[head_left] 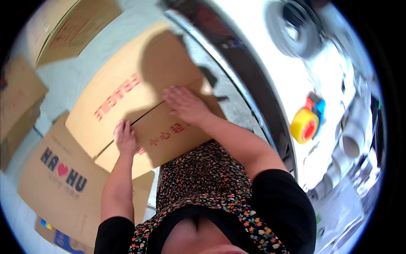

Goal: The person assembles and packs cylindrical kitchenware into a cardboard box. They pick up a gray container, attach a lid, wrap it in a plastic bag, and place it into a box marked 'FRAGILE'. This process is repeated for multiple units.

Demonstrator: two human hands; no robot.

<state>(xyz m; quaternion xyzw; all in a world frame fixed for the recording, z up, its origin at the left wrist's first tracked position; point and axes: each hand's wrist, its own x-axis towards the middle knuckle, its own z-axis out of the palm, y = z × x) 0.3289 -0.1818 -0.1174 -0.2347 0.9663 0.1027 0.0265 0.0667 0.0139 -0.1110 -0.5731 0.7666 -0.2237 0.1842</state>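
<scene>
A large brown cardboard box (118,70) with red print stands in front of me. Its two top flaps are folded down, and a dark narrow gap runs between them. My right hand (185,106) lies flat across this seam near the box's right end, fingers stretched out. Farther left along the seam, my left hand (125,137) rests with its fingers over the gap. Both hands press on cardboard and hold nothing. My shadow falls over the far flap. A tape dispenser (305,123) with a yellow roll sits on the white table to the right, out of my hands' reach.
The white table (275,76) curves along the right side, bearing a grey coil (294,31), pale rolls (354,137) and clear plastic wrapping (338,211). Left of me lie a flattened carton (46,182) and other boxes (19,95). Another carton (69,31) stands at the far left.
</scene>
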